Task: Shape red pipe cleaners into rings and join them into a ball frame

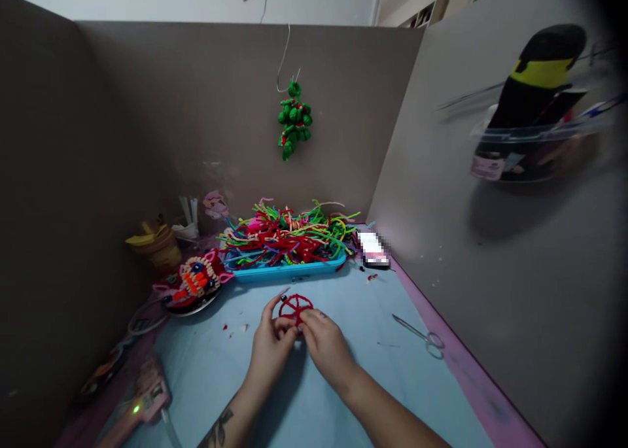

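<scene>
A red pipe-cleaner wheel, a ring with spokes meeting at its middle, is held up between my two hands. My left hand grips its lower left edge, thumb near the bottom and index finger raised along the side. On the lower right, my right hand pinches the rim between thumb and fingers. Both thumbs come close together at the bottom of the ring, where the fingers hide part of it.
A blue tray heaped with colourful pipe cleaners stands behind my hands. Scissors lie to the right, a phone at back right. Left are a plate of fuzzy pieces and a pink glue gun. A green ornament hangs behind.
</scene>
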A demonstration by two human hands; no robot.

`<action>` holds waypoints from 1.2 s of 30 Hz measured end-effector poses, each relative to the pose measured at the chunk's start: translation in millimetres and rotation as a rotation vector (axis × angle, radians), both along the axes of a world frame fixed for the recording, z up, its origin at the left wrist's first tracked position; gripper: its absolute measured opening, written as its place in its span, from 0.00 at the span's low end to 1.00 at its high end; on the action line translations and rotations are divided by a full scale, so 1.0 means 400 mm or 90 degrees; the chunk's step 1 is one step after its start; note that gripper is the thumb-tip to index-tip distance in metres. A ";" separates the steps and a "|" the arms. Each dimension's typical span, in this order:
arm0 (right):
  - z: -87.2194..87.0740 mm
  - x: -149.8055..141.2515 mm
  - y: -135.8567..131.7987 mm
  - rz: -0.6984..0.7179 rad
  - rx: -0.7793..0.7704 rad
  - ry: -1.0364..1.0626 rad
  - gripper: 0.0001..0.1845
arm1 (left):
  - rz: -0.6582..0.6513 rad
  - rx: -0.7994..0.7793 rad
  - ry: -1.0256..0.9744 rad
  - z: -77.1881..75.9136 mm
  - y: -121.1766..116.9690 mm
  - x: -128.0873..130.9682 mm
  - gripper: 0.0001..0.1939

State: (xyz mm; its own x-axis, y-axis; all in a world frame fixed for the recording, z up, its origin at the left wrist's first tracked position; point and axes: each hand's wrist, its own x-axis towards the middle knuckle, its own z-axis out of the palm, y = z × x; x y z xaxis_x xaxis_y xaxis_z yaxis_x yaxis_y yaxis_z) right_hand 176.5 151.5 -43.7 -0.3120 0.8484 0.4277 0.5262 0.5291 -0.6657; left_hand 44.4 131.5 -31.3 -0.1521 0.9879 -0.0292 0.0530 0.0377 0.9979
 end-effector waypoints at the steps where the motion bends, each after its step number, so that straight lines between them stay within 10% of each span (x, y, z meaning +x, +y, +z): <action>1: -0.001 -0.001 0.000 0.006 0.003 0.013 0.13 | 0.000 0.000 -0.003 0.001 0.000 0.000 0.35; 36: 0.025 -0.004 -0.005 -0.061 -0.114 0.091 0.03 | -0.013 0.051 0.119 0.005 -0.007 -0.004 0.26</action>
State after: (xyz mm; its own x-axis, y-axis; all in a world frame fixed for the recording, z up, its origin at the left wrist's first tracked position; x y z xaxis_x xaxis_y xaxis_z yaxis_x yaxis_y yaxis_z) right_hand 174.8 149.4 -33.9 -0.1733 0.9374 0.3019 0.4615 0.3481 -0.8160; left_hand 42.9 128.6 -29.1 -0.1274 0.9888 0.0772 0.2376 -0.0451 0.9703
